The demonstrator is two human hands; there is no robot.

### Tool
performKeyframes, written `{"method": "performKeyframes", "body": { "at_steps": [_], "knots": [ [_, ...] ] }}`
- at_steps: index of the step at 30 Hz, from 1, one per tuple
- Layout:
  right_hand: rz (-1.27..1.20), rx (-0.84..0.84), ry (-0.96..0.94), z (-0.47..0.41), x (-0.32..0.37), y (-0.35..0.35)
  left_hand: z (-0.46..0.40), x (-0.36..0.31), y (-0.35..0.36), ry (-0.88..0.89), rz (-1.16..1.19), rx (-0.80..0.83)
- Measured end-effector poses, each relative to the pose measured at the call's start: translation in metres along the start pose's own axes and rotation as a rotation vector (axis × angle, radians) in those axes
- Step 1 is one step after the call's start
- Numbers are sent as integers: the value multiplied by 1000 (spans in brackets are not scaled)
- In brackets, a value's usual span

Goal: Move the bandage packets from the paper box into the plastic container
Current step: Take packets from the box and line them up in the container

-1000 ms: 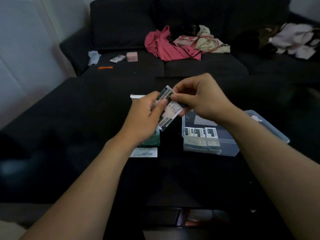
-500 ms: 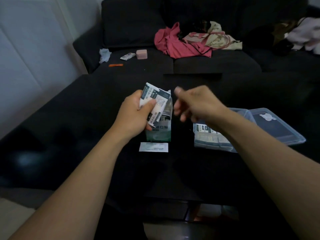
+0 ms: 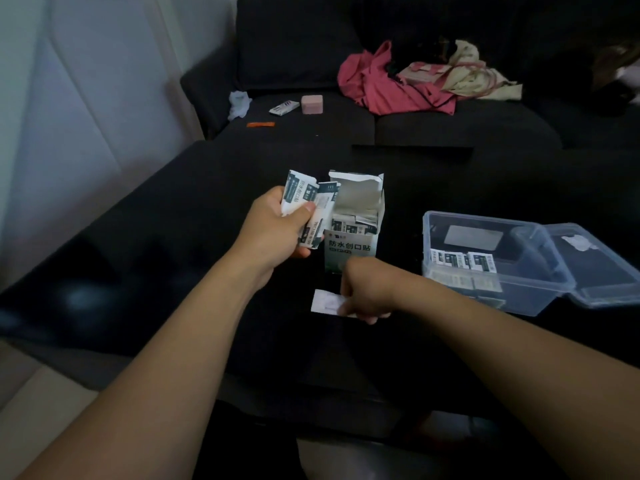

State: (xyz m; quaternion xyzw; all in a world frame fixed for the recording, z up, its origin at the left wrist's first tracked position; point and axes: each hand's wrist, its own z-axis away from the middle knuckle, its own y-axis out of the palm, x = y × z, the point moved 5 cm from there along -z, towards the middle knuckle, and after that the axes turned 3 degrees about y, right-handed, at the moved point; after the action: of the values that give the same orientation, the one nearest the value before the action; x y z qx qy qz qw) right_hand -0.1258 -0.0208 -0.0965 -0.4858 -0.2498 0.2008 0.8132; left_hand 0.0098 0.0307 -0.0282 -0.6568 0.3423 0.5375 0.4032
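The torn-open paper box (image 3: 360, 202) stands upright mid-table with several bandage packets (image 3: 353, 226) showing inside. My left hand (image 3: 277, 230) grips a small bunch of bandage packets (image 3: 308, 202) just left of the box. My right hand (image 3: 367, 292) is down on the table in front of the box, its curled fingers on a loose white packet (image 3: 323, 301) lying flat there. The clear plastic container (image 3: 491, 292) sits to the right with its lid swung open, and a few packets (image 3: 464, 262) lie inside it.
The black table (image 3: 173, 271) runs to a dark sofa behind. On the sofa lie a red garment (image 3: 381, 84), a cream bag (image 3: 460, 72), a pink block (image 3: 311, 103) and small wrappers. A white wall stands at left.
My right hand let go of the packets held up by both hands and dropped to the loose packet on the table. My left hand kept the bunch and shifted left of the box.
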Motion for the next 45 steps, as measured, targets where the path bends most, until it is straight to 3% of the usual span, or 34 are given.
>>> {"method": "performKeyframes", "body": {
  "at_steps": [3,5,7,10,13,21,28,36,40,45],
  "knots": [
    [9,56,-21,7,-6,3,-2,-1,0,13,-30,1],
    [-114,40,-51,18,-8,-2,-2,-3,2,26,-35,3],
    [-360,-63,-115,31,-12,-18,-2,-5,5,36,-40,7],
    [-623,-346,-296,56,-25,-52,0,-8,8,67,-36,3],
    [-876,-432,-395,77,-39,-65,4,-14,13,110,-29,-3],
    [-1556,-495,-294,93,-61,-76,19,-25,55,134,23,35],
    [-1403,-637,-177,100,-79,-83,24,-28,91,71,71,124],
    [-1380,-530,-134,100,-92,-80,29,-27,117,-248,358,330],
    [-1391,-496,-85,101,-103,-80,28,-27,125,-259,381,352],
    [-1560,-494,-26,95,-109,-81,20,-28,129,-103,294,242]
  ]
}}
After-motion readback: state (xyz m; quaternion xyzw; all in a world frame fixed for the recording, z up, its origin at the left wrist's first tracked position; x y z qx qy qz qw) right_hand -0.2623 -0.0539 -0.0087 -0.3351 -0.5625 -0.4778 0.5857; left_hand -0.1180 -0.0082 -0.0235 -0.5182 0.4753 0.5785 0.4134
